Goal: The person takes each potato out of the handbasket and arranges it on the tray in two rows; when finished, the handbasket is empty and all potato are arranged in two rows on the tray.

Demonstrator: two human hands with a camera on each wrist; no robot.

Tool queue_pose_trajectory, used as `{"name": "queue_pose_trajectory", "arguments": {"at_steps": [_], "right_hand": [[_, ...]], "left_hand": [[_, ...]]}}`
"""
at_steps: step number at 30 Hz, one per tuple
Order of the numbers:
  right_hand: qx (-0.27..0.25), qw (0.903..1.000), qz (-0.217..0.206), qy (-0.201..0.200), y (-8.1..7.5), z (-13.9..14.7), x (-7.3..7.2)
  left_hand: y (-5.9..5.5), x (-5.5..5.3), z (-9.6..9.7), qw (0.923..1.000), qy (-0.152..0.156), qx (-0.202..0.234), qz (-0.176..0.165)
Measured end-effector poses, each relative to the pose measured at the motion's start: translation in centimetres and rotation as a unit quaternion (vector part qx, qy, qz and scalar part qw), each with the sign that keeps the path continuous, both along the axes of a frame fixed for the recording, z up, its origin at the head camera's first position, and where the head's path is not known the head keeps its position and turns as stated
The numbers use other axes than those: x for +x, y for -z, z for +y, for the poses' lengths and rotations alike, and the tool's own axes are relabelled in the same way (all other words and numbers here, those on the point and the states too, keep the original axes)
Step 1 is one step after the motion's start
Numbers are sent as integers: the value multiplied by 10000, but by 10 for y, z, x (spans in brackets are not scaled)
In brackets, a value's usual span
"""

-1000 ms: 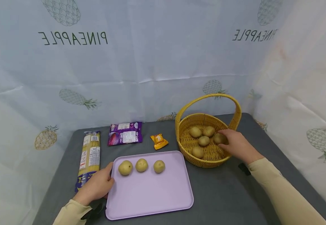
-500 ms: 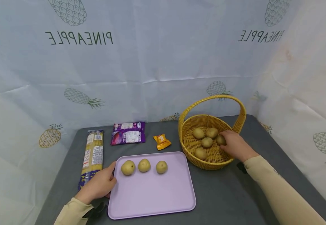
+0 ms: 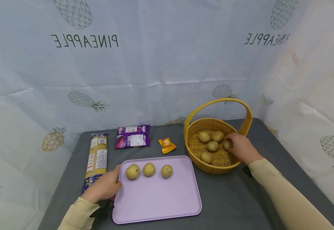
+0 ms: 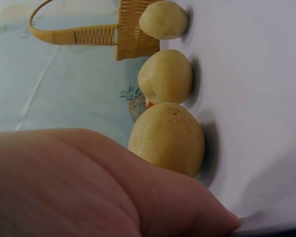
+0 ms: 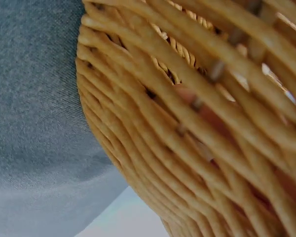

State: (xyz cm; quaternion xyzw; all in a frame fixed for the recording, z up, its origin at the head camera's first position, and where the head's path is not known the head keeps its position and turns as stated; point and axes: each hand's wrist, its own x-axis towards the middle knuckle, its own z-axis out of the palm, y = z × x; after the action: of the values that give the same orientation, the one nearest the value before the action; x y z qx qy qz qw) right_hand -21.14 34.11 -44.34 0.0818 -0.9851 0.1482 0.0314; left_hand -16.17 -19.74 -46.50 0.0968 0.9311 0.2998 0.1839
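Observation:
My left hand [image 3: 105, 187] grips the left rim of a lilac tray [image 3: 155, 204], with the thumb on the rim in the left wrist view. Three potatoes lie in a row along the tray's far side: a larger left potato [image 4: 167, 139], a middle potato [image 3: 148, 169] and a right potato [image 3: 167, 171]. Inside the yellow wicker basket [image 3: 213, 170], my right hand [image 3: 243, 148] holds a potato [image 3: 227, 145] near the right wall. Several other potatoes [image 3: 212, 146] lie beside it. Basket weave [image 5: 138, 118] hides most of this hand in the right wrist view.
A spaghetti pack [image 3: 98, 159] lies left of the tray. Behind the tray are a purple snack packet [image 3: 132, 137] and a small orange packet [image 3: 167, 145]. The basket's tall handle [image 3: 218, 100] arches overhead. A pineapple-print curtain [image 3: 161, 57] hangs behind the dark table [image 3: 221, 201].
The head view has shifted, so the scene sits slightly further right. My left hand stays on the tray rim, and my right hand stays at the same potato in the basket.

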Motion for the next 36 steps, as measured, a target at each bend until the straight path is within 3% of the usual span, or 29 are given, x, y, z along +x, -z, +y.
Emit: {"name": "queue_pose_trajectory", "arguments": {"at_steps": [11,16,19,26,31,36], "right_hand": [[-535,9984,150,67,0,-8,18],[-751,9959,505,32,-11,-23,29],[-919,9927,774,50,-22,-33,38],[-1480,9783,1439,-189,-36,-78,58],[-1775,9705,1525,-582,-30,-118,68],[-1850,9708,1291,-821,-13,-149,74]], "left_hand": [[0,-1,1,9998,42,-177,-49],[0,-2,1,9993,-15,-346,-108],[1,-4,0,9989,110,-451,-9],[-2,-5,-3,9974,332,-607,193],[-4,-3,-2,9973,289,-643,184],[-5,-1,0,9989,159,-439,36]]}}
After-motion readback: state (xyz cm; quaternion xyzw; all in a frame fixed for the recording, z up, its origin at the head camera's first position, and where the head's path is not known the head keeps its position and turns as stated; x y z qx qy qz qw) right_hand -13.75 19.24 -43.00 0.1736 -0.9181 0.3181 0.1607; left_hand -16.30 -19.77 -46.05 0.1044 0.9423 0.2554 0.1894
